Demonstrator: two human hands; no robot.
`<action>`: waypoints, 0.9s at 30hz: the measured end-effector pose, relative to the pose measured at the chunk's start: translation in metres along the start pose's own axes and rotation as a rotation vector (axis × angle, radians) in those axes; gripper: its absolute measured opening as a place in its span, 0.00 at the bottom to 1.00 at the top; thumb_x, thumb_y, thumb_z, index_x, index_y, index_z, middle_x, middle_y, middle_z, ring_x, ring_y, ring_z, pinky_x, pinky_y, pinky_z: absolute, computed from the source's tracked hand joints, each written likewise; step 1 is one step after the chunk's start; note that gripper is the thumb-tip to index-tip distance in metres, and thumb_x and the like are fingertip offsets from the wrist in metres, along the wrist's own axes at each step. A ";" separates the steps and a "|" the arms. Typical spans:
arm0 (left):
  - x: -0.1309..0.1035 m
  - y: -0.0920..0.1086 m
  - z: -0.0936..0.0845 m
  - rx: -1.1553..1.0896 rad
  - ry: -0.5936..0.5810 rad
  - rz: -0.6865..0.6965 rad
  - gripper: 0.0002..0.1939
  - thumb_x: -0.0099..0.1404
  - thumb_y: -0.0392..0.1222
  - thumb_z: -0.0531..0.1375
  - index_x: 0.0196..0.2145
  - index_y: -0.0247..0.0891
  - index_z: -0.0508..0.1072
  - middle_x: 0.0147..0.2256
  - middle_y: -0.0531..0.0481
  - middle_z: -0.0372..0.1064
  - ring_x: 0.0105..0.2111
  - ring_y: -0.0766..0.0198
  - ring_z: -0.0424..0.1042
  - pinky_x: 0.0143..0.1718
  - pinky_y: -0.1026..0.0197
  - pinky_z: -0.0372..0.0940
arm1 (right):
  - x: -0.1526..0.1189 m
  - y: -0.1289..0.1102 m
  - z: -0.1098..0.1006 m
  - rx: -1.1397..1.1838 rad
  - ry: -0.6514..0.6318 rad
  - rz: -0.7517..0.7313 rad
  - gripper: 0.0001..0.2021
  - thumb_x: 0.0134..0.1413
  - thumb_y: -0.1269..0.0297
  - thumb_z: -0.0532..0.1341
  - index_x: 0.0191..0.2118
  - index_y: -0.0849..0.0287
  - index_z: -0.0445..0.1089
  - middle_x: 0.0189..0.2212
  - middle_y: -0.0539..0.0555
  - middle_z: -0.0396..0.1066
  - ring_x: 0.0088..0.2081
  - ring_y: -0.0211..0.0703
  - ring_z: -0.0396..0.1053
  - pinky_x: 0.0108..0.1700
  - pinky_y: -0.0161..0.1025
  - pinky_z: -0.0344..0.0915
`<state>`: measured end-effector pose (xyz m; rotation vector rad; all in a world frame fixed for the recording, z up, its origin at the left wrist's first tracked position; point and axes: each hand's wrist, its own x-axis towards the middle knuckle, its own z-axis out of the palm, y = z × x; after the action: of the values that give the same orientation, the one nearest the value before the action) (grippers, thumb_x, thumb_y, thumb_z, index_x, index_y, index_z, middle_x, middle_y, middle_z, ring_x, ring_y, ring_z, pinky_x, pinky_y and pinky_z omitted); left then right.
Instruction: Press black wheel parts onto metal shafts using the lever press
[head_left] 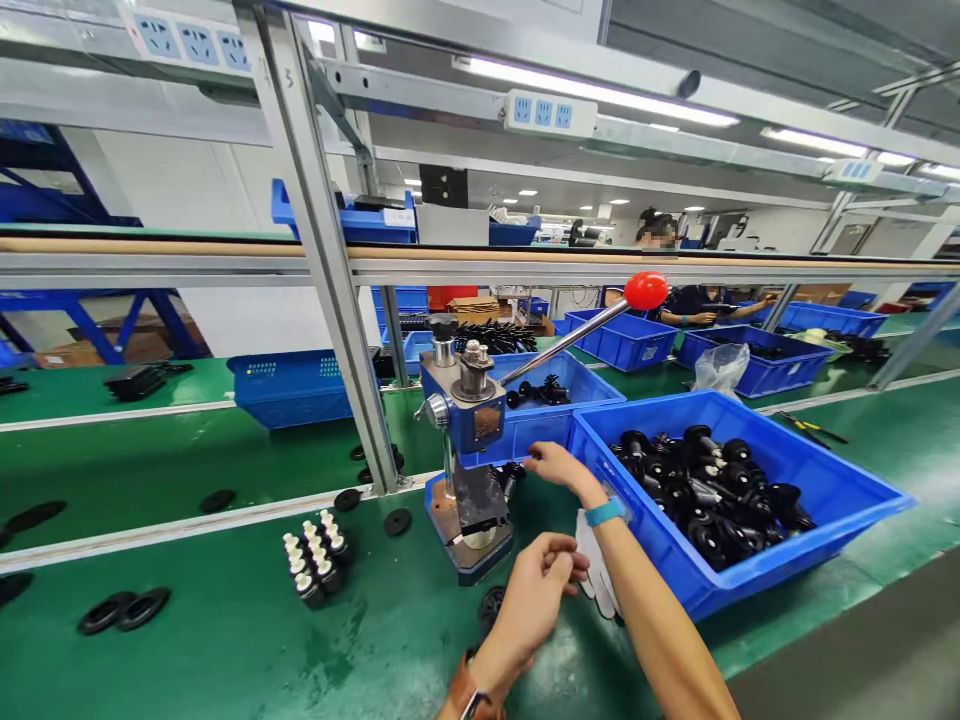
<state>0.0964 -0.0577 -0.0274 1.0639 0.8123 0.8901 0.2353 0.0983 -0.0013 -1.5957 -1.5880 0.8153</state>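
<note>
Evidently, both hands are between placements, near a blue metal hand press (487,422) with a red-knobbed lever (574,342) that slants upward. The right grip (553,464) is loosely curled beside the press; the left grip (546,578), lower and nearer the wearer, has its fingers bent towards the thumb. Nothing shows plainly in either, and I cannot tell whether a small part is hidden inside.

Just left of the right grip, a dark block (480,500) sits at the press base. Below both grips lies a white fabric glove (598,575) on the green bench (420,660); a round black part (493,602) lies left of the left wrist. Black cylinders with white tops (311,565) stand grouped farther left, while a large blue plastic bin (832,490) holds black parts to the right.

Any move at the press seems to call for steady alignment, with fingers clear of the ram.
</note>
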 end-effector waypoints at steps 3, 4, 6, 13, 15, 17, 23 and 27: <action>-0.031 -0.006 -0.035 0.096 0.108 0.042 0.31 0.59 0.67 0.66 0.44 0.35 0.75 0.41 0.38 0.80 0.40 0.55 0.78 0.42 0.55 0.69 | 0.008 0.013 0.048 -0.017 -0.050 0.069 0.14 0.66 0.56 0.65 0.48 0.62 0.74 0.47 0.56 0.75 0.48 0.45 0.74 0.53 0.50 0.72; -0.039 -0.005 -0.044 0.113 0.140 0.054 0.31 0.59 0.68 0.66 0.43 0.35 0.75 0.39 0.38 0.81 0.39 0.55 0.78 0.43 0.55 0.70 | 0.008 0.018 0.056 -0.008 -0.043 0.090 0.14 0.67 0.56 0.65 0.49 0.61 0.73 0.48 0.56 0.74 0.49 0.46 0.74 0.53 0.50 0.72; -0.051 -0.002 -0.059 0.152 0.207 0.085 0.32 0.58 0.70 0.65 0.41 0.36 0.76 0.38 0.39 0.81 0.39 0.53 0.79 0.43 0.54 0.72 | 0.002 0.027 0.060 0.031 -0.001 0.140 0.15 0.67 0.54 0.64 0.49 0.61 0.73 0.45 0.55 0.75 0.45 0.43 0.74 0.49 0.46 0.73; -0.058 0.019 -0.070 0.479 0.422 0.375 0.24 0.68 0.56 0.62 0.57 0.43 0.75 0.57 0.39 0.76 0.56 0.47 0.76 0.60 0.46 0.70 | -0.072 0.028 0.017 0.345 0.169 0.225 0.31 0.64 0.32 0.46 0.36 0.58 0.64 0.26 0.52 0.69 0.21 0.40 0.66 0.22 0.37 0.60; -0.046 0.026 -0.059 0.552 0.392 0.496 0.28 0.68 0.52 0.62 0.63 0.43 0.70 0.63 0.41 0.70 0.63 0.46 0.70 0.65 0.44 0.64 | -0.098 0.009 0.019 0.454 0.120 0.225 0.31 0.60 0.29 0.48 0.35 0.56 0.64 0.24 0.51 0.68 0.19 0.39 0.64 0.20 0.36 0.58; -0.033 0.033 -0.049 0.587 0.333 0.593 0.30 0.69 0.50 0.62 0.65 0.42 0.68 0.65 0.41 0.67 0.67 0.47 0.65 0.69 0.45 0.61 | -0.118 -0.014 0.031 0.572 0.025 0.225 0.29 0.57 0.30 0.54 0.35 0.55 0.65 0.21 0.48 0.66 0.17 0.37 0.60 0.18 0.36 0.56; -0.013 0.059 -0.062 0.621 0.431 0.547 0.16 0.73 0.48 0.56 0.52 0.41 0.77 0.51 0.42 0.80 0.52 0.49 0.78 0.55 0.49 0.71 | -0.135 -0.076 0.023 0.299 0.010 -0.019 0.26 0.60 0.38 0.57 0.45 0.59 0.72 0.25 0.51 0.71 0.21 0.41 0.67 0.21 0.38 0.61; 0.003 0.080 -0.086 0.812 0.477 0.450 0.11 0.70 0.44 0.58 0.44 0.42 0.78 0.41 0.44 0.82 0.43 0.49 0.80 0.46 0.52 0.70 | -0.120 -0.144 -0.055 0.132 0.857 -0.451 0.29 0.62 0.49 0.62 0.62 0.61 0.65 0.50 0.62 0.73 0.46 0.48 0.74 0.40 0.42 0.72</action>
<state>0.0052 -0.0049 0.0243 1.8248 1.4329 1.2601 0.2005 -0.0285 0.1426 -1.1689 -1.1412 -0.0351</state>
